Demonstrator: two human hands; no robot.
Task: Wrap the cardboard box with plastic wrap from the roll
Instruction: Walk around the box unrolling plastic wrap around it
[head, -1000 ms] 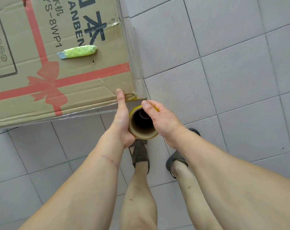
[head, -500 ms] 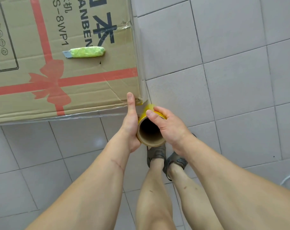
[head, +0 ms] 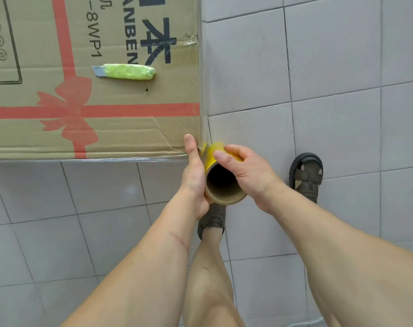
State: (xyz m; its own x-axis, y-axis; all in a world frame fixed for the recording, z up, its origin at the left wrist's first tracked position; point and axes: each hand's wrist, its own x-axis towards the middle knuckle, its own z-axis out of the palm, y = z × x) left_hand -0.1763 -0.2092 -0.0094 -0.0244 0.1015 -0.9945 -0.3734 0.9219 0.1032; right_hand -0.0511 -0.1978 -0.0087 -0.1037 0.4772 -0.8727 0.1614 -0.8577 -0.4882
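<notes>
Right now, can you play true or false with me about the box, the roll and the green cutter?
1. Both hands hold the roll. True: left hand, right hand.
2. The green cutter lies on the floor. False: it lies on top of the box.
3. The roll is at the box's near right corner. True.
4. The box has a blue ribbon print. False: it is red.
5. The person is barefoot. False: sandals are on.

Pale grey square floor tiles [head: 330,55] with dark grout lines, faint light sheen at left
</notes>
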